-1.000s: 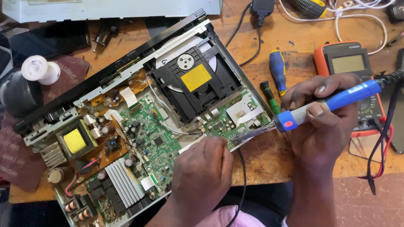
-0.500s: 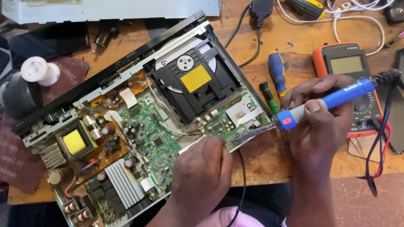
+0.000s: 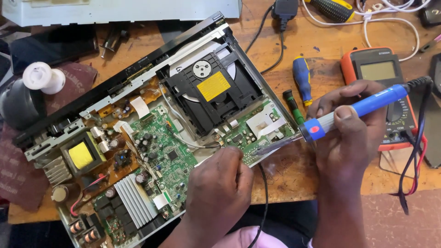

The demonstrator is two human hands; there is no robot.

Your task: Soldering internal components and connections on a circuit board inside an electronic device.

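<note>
An opened disc player lies slanted on the wooden bench, showing its green circuit boards and black disc drive. My right hand grips a blue soldering iron. The iron's metal tip reaches left onto the small green board at the player's near right corner. My left hand rests with curled fingers on the player's front edge, just beside that tip. A thin black lead runs out from under the left hand. I cannot tell whether the hand grips it.
An orange multimeter with red and black leads lies behind my right hand. Nearby are a blue screwdriver and a green one. A white spool and dark cloth sit at the left, and a grey cover at the back.
The soldering iron's handle has tipped very slightly in my right hand. My left hand and the player have stayed in place.
</note>
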